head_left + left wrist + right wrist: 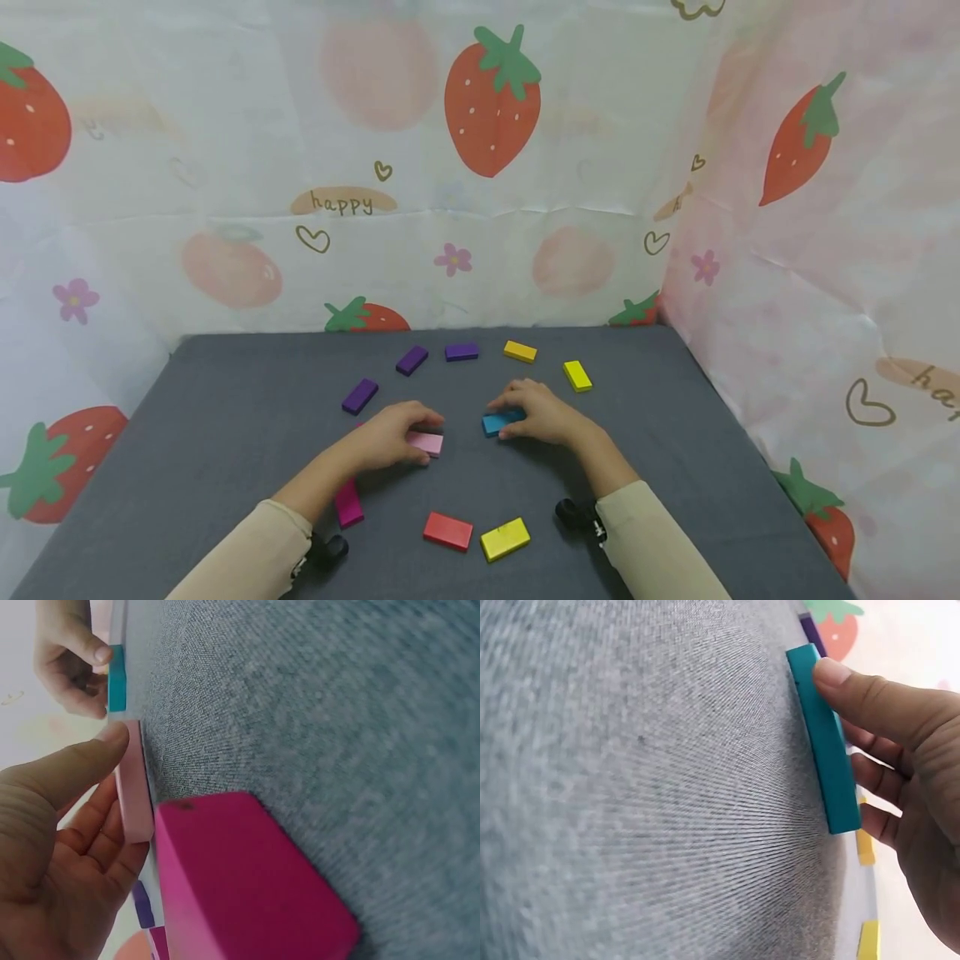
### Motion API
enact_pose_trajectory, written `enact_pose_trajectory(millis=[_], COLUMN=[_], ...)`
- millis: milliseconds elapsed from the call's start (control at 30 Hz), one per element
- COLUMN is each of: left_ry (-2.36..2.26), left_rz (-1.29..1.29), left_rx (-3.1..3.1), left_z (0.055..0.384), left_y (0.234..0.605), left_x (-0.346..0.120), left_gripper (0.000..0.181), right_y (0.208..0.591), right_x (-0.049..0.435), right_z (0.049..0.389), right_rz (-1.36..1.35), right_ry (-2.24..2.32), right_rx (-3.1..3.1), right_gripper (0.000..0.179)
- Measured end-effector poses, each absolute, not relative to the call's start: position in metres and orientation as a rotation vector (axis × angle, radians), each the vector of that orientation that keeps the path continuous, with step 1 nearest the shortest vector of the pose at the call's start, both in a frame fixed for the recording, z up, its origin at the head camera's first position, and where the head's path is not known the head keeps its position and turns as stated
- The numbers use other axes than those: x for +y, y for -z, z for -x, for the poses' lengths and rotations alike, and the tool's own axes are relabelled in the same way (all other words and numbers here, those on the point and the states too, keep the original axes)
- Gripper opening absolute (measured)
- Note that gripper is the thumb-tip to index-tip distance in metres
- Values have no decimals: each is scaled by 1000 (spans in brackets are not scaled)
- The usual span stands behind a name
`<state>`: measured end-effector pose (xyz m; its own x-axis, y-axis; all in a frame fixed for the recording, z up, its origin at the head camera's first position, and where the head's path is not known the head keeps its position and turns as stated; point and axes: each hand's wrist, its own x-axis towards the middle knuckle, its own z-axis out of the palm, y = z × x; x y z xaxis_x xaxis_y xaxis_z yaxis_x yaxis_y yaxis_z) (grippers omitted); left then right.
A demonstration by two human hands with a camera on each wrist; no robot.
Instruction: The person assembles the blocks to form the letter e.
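Near the middle of the grey table, my left hand (386, 437) holds a light pink block (429, 443) by its long sides, thumb on the near side and fingers on the far one. To the right, my right hand (543, 414) pinches a blue block (495, 423) in the same way; its right end is hidden under the hand. In the left wrist view the pink block (135, 787) lies low along the cloth, behind a magenta block (225, 885). The right wrist view has the blue block (825, 742) close to the cloth, with the thumb at one end.
Three purple blocks (412, 360), an orange-yellow block (520, 351) and a yellow block (577, 376) curve along the back. A magenta block (348, 503) sits beside the left forearm. In front lie a red block (448, 531) and another yellow block (506, 539). A strawberry-print curtain (465, 200) hangs behind.
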<state>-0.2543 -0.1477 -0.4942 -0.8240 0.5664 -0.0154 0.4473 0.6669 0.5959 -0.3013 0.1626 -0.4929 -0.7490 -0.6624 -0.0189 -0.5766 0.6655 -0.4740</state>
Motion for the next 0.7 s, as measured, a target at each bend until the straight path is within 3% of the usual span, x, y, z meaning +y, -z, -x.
enact_pose_trajectory(millis=[700], left_ry=[-836], left_rz=[-874], left_rx=[2702], left_z=[260], left_y=[499], left_x=[-146], left_gripper=[39], right_y=[501], right_x=[164], right_z=[305], right_rz=[984], right_ry=[780], right_rx=[2651], right_gripper=[28])
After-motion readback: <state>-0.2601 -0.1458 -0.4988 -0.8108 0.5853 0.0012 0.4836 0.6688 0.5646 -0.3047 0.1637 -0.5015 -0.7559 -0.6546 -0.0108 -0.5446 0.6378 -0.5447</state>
